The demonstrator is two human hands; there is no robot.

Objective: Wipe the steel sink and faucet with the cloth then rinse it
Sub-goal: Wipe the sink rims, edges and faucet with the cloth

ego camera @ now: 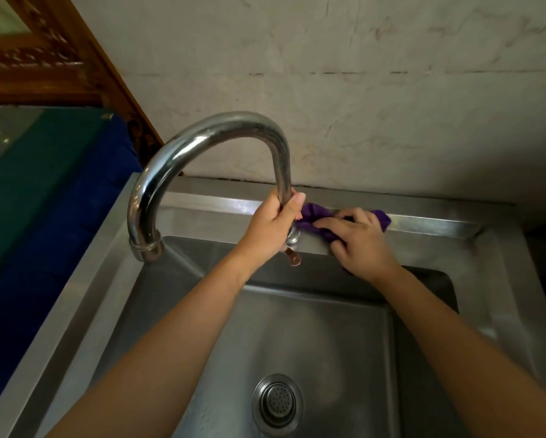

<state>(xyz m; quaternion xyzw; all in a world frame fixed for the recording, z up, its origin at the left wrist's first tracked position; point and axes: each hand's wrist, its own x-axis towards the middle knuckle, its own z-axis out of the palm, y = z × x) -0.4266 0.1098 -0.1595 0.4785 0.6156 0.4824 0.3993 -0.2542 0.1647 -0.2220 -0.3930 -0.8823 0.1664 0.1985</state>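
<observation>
A tall curved steel faucet (202,134) arches over the steel sink (492,279), its spout pointing down at the left. My left hand (270,226) is wrapped around the lower part of the faucet's upright pipe, just above the base and its small lever (293,259). My right hand (358,240) presses a crumpled purple cloth (315,216) onto the sink's back ledge, right beside the faucet base. Part of the cloth pokes out past my fingers on the right. No water runs from the spout.
The round drain strainer (278,403) sits at the bottom of the basin. A stained tiled wall (391,90) rises behind the ledge. To the left are a blue and green surface (44,200) and a carved wooden frame (44,61).
</observation>
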